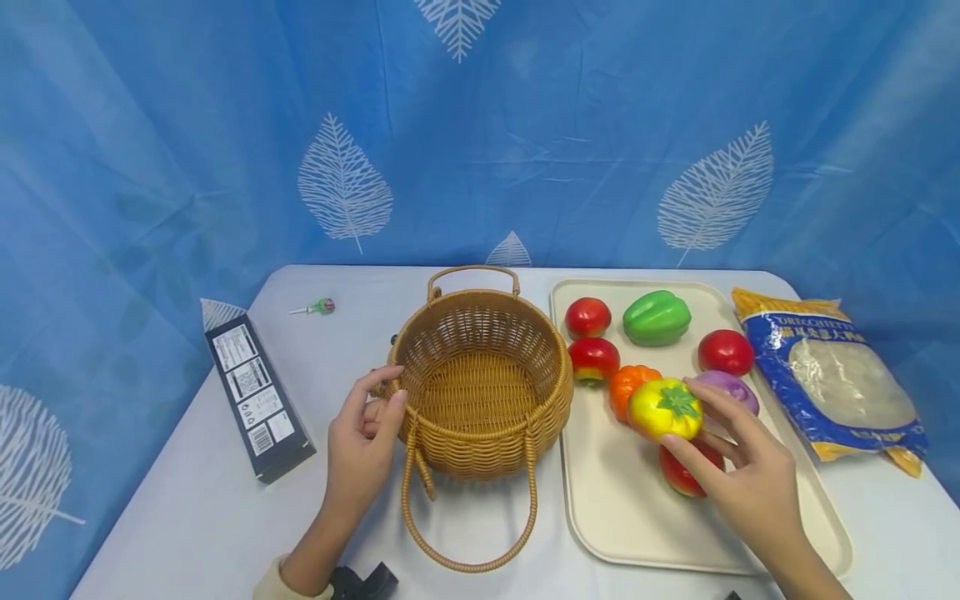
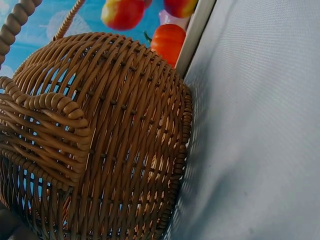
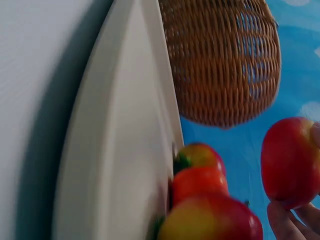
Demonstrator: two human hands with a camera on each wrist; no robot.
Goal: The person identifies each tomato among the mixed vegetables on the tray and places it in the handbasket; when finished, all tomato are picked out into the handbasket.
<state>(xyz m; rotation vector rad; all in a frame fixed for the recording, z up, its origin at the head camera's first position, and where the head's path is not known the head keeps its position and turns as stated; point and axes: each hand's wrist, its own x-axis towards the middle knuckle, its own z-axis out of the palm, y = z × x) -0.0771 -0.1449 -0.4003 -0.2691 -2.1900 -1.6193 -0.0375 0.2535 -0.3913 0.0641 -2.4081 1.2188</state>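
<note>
My left hand (image 1: 363, 446) grips the left rim of a brown wicker basket (image 1: 480, 454), thumb and fingers on either side of the rim. No contents show inside; one handle stands up at the back, the other hangs down in front. Raised over the tray (image 1: 615, 517), my right hand (image 1: 750, 471) pinches a yellow-and-red tomato (image 1: 666, 408) with a green leaf cap. Its red underside faces the right wrist view. Below it lies another red tomato (image 1: 678, 477), partly covered by the hand. In the left wrist view the woven basket side (image 2: 125, 130) fills the left half.
On the tray lie several red tomatoes (image 1: 726, 352), a green bell pepper (image 1: 657, 317), an orange pumpkin (image 1: 626, 387) and a purple vegetable (image 1: 738, 387). A blue pasta bag (image 1: 847, 379) overlaps its right side. Leftward are a black box (image 1: 258, 396) and a lollipop (image 1: 322, 306).
</note>
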